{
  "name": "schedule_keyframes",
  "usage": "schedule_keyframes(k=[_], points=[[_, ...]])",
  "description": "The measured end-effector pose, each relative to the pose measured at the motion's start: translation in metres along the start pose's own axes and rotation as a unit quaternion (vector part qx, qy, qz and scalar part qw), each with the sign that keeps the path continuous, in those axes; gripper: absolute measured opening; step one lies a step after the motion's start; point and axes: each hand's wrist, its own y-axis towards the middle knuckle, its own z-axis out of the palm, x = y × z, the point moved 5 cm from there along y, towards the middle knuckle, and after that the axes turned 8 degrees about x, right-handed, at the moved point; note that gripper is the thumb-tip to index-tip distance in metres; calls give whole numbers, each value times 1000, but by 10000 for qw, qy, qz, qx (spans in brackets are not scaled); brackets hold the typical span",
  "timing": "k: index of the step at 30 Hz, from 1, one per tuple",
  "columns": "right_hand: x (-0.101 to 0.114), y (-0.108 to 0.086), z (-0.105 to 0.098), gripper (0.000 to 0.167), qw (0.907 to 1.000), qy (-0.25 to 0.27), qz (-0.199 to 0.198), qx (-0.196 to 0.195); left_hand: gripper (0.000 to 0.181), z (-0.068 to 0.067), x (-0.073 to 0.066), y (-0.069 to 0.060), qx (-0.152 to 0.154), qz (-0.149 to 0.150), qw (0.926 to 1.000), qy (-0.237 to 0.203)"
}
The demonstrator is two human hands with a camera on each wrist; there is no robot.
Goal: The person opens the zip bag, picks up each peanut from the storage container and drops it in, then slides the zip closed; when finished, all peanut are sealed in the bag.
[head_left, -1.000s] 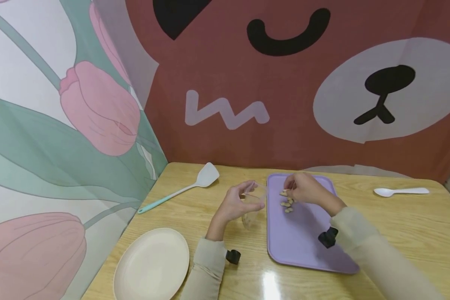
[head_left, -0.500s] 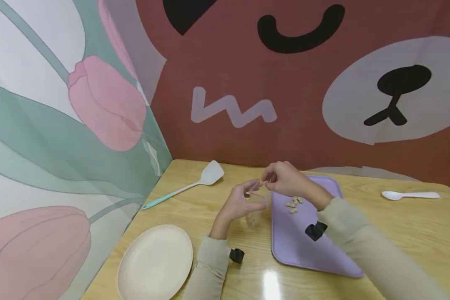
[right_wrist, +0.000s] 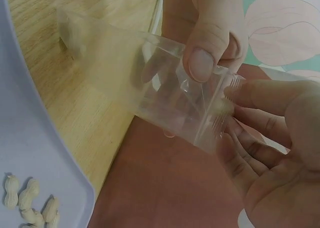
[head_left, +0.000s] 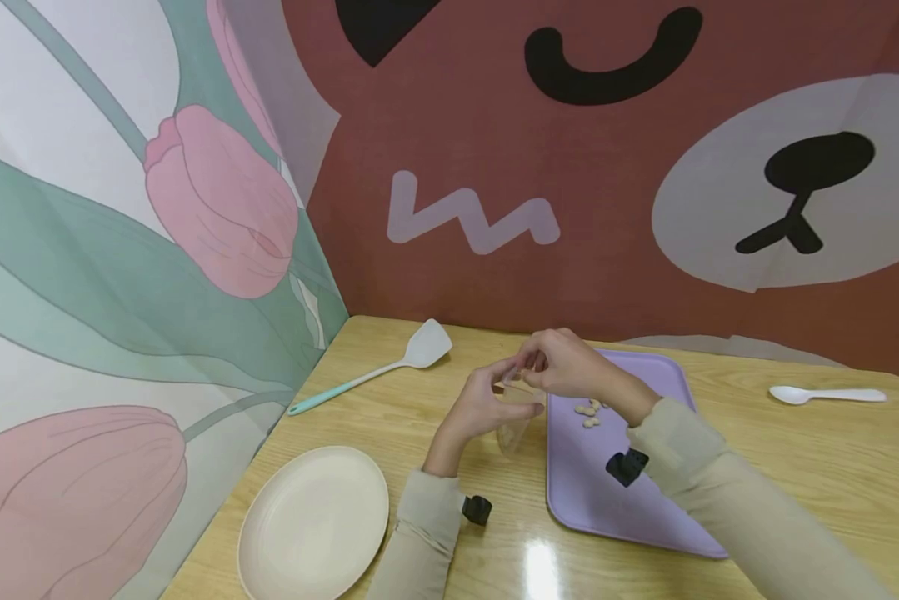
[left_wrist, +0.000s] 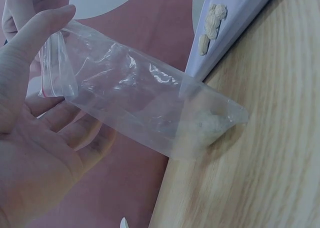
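Observation:
A clear zip-lock bag hangs from my left hand, whose thumb and fingers hold it near its top. Pale contents, blurred through the plastic, lie at the bottom of the bag. At the bag's mouth is my right hand, its fingertips pinching a small tan peanut, mostly hidden by the fingers and plastic. Several unshelled peanuts lie on the purple tray, beneath and beside the right forearm.
A cream plate sits at the front left of the wooden table. Behind it lies a spatula with a white head and mint handle. At the right is a white spoon. A printed cloth wall borders the table's back.
My right hand has lifted a peanut from the tray and carried it left to the bag's mouth. The left hand still holds the bag. The head view has shifted slightly.

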Motion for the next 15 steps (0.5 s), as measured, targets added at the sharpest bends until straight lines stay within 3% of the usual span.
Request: schedule_keyframes(k=[15], points=[[-12,-9,-2,8,9996,118,243,-73,78,3,1,0,72,-142,9997,-205]])
